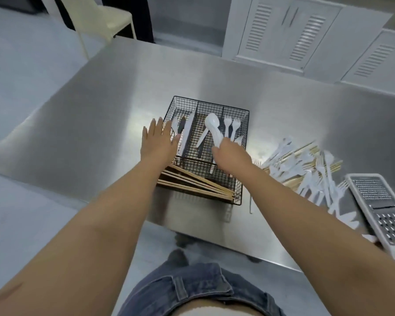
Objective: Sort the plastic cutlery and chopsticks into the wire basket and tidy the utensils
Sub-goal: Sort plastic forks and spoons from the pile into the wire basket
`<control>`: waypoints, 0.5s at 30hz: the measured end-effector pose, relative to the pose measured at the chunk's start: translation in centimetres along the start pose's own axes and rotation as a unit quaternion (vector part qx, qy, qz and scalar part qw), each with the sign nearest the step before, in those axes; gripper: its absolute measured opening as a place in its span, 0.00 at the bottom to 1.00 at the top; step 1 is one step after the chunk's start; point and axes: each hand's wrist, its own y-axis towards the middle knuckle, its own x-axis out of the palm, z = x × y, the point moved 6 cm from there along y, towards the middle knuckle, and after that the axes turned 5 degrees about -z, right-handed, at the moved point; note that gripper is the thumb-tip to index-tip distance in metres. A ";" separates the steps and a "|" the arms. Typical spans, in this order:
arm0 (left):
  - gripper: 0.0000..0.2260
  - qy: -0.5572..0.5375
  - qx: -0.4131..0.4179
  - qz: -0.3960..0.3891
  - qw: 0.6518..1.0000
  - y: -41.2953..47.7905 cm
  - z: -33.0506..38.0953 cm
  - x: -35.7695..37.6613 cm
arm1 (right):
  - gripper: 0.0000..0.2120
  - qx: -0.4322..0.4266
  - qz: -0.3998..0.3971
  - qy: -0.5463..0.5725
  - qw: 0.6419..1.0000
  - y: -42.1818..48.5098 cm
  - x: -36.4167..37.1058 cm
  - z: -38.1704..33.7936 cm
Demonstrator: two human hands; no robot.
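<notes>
A black wire basket [211, 106] with compartments stands mid-table. My right hand [232, 156] hovers over its middle compartment, shut on a white plastic spoon [213, 124] with the bowl pointing away. My left hand [157, 142] lies flat with fingers spread against the basket's left rim, holding nothing. White knives [187, 131] lie in the left compartment, two white forks [232, 125] in the right one. Wooden chopsticks [198, 183] fill the near cross compartment. A loose pile of white cutlery and chopsticks [310, 169] lies on the table to the right.
The steel table [100, 124] extends left and far beyond the basket. A metal box grater [379, 206] lies at the right edge beside the pile. A cream chair [110, 17] and white louvred cabinets [290, 30] stand beyond the table.
</notes>
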 end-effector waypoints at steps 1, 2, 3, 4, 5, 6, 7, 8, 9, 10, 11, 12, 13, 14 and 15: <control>0.27 0.014 0.009 -0.021 1.000 0.3 -0.8 0.6 | 0.15 0.014 0.004 -0.003 1.000 0.6 0.2 -0.7; 0.28 0.016 0.018 -0.041 0.999 0.5 -1.4 1.1 | 0.14 0.026 0.009 -0.011 1.000 1.1 0.4 -1.3; 0.29 0.008 0.026 -0.054 0.998 0.6 -1.7 1.5 | 0.14 0.038 0.013 -0.020 0.999 1.6 0.5 -1.9; 0.30 -0.006 0.034 -0.060 0.998 0.7 -1.8 1.7 | 0.13 0.053 0.015 -0.032 0.998 2.1 0.6 -2.4; 0.30 -0.019 0.039 -0.060 0.997 0.7 -1.8 1.9 | 0.15 0.068 0.014 -0.050 0.996 2.4 0.7 -2.9; 0.30 -0.034 0.042 -0.057 0.997 0.7 -1.8 1.9 | 0.18 0.082 0.014 -0.069 0.994 2.8 0.8 -3.2; 0.30 -0.046 0.043 -0.053 0.997 0.6 -1.7 2.0 | 0.21 0.091 0.018 -0.082 0.992 3.1 0.9 -3.5; 0.30 -0.055 0.040 -0.051 0.996 0.6 -1.9 2.0 | 0.24 0.096 0.023 -0.094 0.991 3.4 1.1 -3.9; 0.30 -0.061 0.038 -0.050 0.996 0.5 -2.0 2.1 | 0.26 0.094 0.024 -0.116 0.989 3.6 1.2 -4.2; 0.30 -0.066 0.038 -0.051 0.996 0.4 -1.9 2.2 | 0.26 0.085 0.020 -0.145 0.986 3.6 1.3 -4.5; 0.29 -0.068 0.037 -0.051 0.996 0.4 -2.0 2.2 | 0.25 0.073 0.016 -0.173 0.982 3.6 1.4 -4.9; 0.29 -0.069 0.038 -0.050 0.996 0.5 -2.0 2.2 | 0.23 0.059 0.014 -0.192 0.980 3.7 1.6 -5.2; 0.29 -0.071 0.039 -0.049 0.996 0.5 -1.9 2.2 | 0.21 0.046 0.014 -0.204 0.978 3.7 1.8 -5.3; 0.29 -0.073 0.040 -0.048 0.995 0.6 -1.9 2.3 | 0.21 0.033 0.014 -0.209 0.977 3.6 2.0 -5.3; 0.29 -0.074 0.041 -0.046 0.995 0.6 -1.9 2.3 | 0.21 0.021 0.020 -0.211 0.977 3.5 2.2 -5.3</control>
